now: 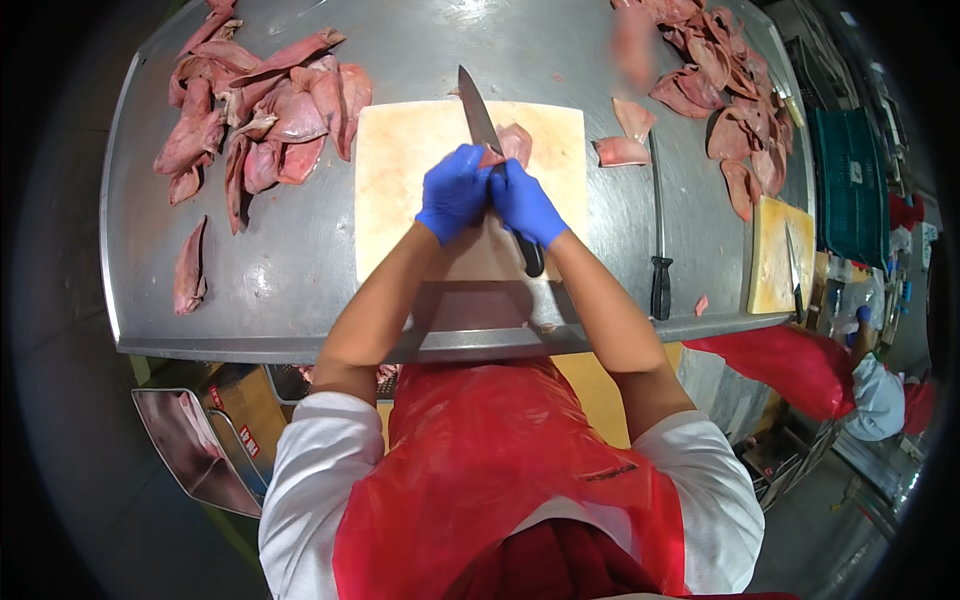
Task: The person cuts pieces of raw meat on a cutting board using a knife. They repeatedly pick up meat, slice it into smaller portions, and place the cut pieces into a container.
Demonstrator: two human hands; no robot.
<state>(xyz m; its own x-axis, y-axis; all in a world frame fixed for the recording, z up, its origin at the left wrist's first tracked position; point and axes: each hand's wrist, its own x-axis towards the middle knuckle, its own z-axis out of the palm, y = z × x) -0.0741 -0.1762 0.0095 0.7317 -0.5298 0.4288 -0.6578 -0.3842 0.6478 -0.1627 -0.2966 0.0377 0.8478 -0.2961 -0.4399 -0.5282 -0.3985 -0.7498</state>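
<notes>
On the pale cutting board (400, 180), near its far edge, lies a pink cut of raw meat (516, 142). Both gloved hands meet just this side of it. The left hand (452, 192) has its fingers curled shut around something at the meat's near edge, though what exactly they pinch is hidden under the glove. The right hand (524, 203) is closed too, and seems to grip the chef's knife (478, 112), whose blade runs away past the meat toward the board's far edge while its black handle end shows below the hand, toward the board's near edge.

The meat looks wet, limp and slick, so it would likely slide and sag under a loose hold; a firm pinch at a thick edge, well apart from the blade, seems the safest grasp.

Left of the board a heap of similar cuts (260, 110) lies on the steel bench (300, 270); right of the board lie two trimmed pieces (622, 150), a sharpening steel (658, 220) and another pile (730, 90).
</notes>
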